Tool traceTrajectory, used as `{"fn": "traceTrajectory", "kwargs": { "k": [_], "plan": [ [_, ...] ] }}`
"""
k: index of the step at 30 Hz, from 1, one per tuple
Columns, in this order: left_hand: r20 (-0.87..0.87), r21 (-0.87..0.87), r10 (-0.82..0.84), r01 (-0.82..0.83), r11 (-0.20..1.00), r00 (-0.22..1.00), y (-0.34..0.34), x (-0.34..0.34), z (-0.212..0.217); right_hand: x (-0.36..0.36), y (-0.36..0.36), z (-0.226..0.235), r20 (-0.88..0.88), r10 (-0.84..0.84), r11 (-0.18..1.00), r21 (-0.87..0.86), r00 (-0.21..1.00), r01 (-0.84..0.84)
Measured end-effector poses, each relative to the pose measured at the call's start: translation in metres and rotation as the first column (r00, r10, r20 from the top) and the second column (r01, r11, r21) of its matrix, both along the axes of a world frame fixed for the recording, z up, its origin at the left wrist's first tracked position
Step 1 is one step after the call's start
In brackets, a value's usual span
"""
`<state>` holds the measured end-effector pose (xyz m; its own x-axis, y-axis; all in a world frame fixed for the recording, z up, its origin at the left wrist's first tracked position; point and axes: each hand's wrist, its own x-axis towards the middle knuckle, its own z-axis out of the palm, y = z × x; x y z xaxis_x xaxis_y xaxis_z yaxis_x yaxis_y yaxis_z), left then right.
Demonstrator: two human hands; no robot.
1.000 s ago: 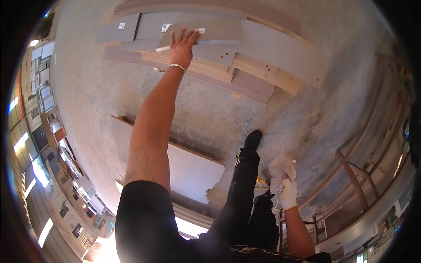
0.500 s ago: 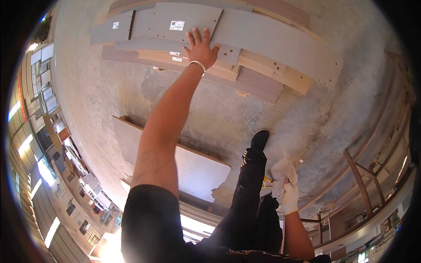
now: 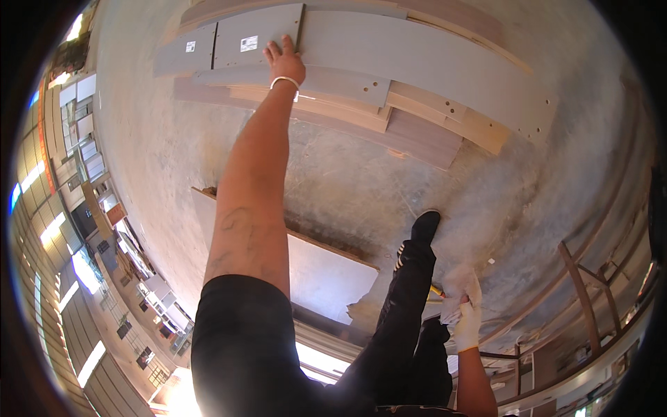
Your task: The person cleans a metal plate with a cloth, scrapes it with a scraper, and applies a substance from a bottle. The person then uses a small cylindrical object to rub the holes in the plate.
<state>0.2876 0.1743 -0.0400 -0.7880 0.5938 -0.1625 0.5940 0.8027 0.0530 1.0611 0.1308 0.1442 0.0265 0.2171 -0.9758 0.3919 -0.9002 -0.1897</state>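
Observation:
My bare left hand, with a white band at the wrist, reaches far forward over a stack of grey boards. Its fingers are apart and lie on a short grey panel by that panel's right end. The short panel bears a white label and rests on a longer grey board with drilled holes. Low on the right, my right hand wears a white glove and is closed on a crumpled whitish cloth. Beside the cloth, a yellow and red thing shows only in part.
Brown and tan boards lie under and around the grey ones on the concrete floor. Nearer me, a pale board with a broken corner lies left of my outstretched leg. A brown metal frame stands at the right.
The short labelled panel has slid left across the longer board, with my left hand moving along at its right end. My right hand still holds the cloth.

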Motion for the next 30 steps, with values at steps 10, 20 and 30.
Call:
{"fn": "traceTrajectory", "kwargs": {
  "k": [10,20,30],
  "plan": [
    [-0.091,0.077,-0.181,0.189,0.979,0.979,0.000,0.120,0.011,0.030,-0.034,-0.017,-0.166,-0.174,0.961,0.188,0.971,0.204],
    [0.782,-0.154,-0.275,0.600,0.785,0.560,-0.187,0.561,0.025,0.127,-0.088,0.021,-0.511,-0.818,0.480,-0.355,0.263,0.802],
    [0.517,0.599,-0.846,0.761,0.250,-0.129,-0.142,0.859,0.156,0.371,-0.202,0.159,-0.809,-0.532,0.326,-0.466,-0.248,0.823]
  ]
}}
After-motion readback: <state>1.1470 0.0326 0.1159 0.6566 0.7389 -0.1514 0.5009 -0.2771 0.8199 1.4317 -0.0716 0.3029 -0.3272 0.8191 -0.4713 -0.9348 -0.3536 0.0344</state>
